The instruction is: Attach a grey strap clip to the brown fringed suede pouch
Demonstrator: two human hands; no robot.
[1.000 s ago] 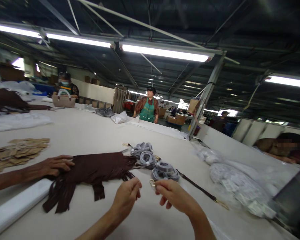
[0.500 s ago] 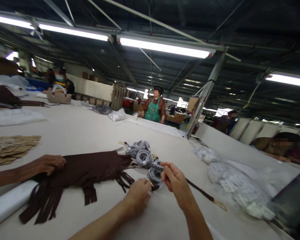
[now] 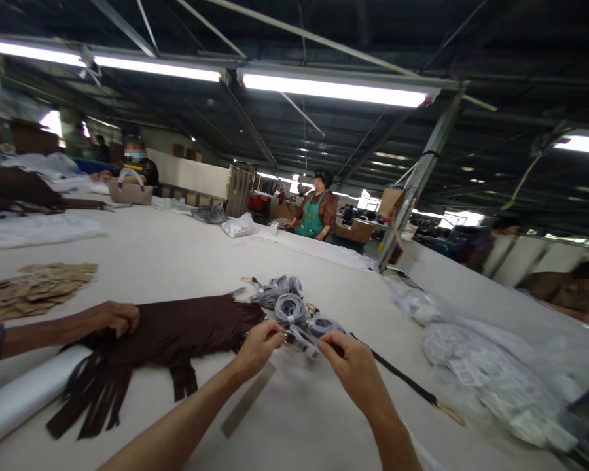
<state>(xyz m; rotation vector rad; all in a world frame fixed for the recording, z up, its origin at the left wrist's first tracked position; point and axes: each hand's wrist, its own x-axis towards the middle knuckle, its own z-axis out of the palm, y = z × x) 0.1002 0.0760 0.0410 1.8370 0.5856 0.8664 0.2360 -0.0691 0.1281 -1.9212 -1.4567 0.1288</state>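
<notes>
My left hand (image 3: pixel 260 348) is closed in a pinch at a gold-clasped end of a brown strap (image 3: pixel 289 337), part of which is wrapped in grey film. A flat grey-brown strip (image 3: pixel 248 402) shows just below that hand. My right hand (image 3: pixel 356 369) has its fingers pinched close beside the grey wrapping; what lies between them is hidden. Coiled, film-wrapped straps (image 3: pixel 290 309) lie in a bunch beyond both hands. To the left, a dark brown fringed leather piece (image 3: pixel 186 327) lies flat, with another person's hand (image 3: pixel 112 319) resting on its near-left end.
Brown paper-like pieces (image 3: pixel 44 284) are piled at left, near a white roll (image 3: pixel 34 396). Plastic-bagged items (image 3: pixel 491 373) line the right side. A dark strap (image 3: pixel 402 376) with a gold clip stretches right. A person in a green apron (image 3: pixel 313 216) stands across the white table (image 3: pixel 177 255).
My left hand has moved up and left, and the grey-brown strip now shows beneath it. My right hand has lowered slightly. The other person's hand stays on the fringed piece.
</notes>
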